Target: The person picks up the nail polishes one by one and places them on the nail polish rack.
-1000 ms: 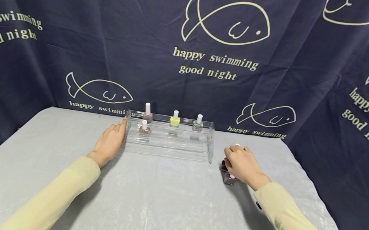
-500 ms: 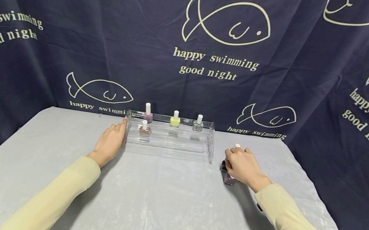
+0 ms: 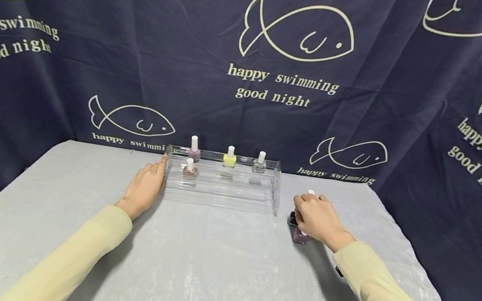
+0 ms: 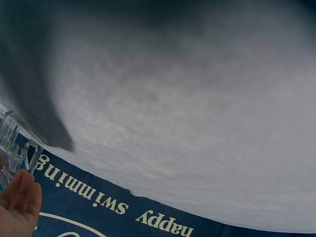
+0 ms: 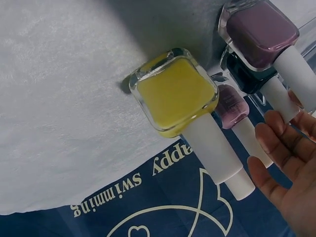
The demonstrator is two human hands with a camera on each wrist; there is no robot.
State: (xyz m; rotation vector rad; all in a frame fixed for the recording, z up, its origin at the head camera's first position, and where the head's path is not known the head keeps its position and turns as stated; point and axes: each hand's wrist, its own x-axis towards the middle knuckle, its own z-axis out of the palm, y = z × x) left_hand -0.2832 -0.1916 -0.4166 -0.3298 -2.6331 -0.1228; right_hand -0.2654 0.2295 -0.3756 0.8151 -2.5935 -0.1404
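In the head view my left hand rests with fairly straight fingers against the left end of a clear acrylic stepped rack. My right hand is among several nail polish bottles right of the rack. In the right wrist view its fingertips pinch the white cap of a dark green nail polish bottle. Close around it stand a purple bottle, a yellow bottle and a pink bottle, all white-capped. In the head view the hand mostly covers this group; the purple bottle shows below the fingers.
The rack's top tier holds a lilac bottle, a yellow bottle and a clear glittery bottle. One tier lower, at the left, stands a brownish bottle. A dark blue fish-print curtain hangs behind the grey cloth-covered table.
Both hands stay almost in place. My right hand has shifted very slightly among the bottles, and the head view has tilted a little.
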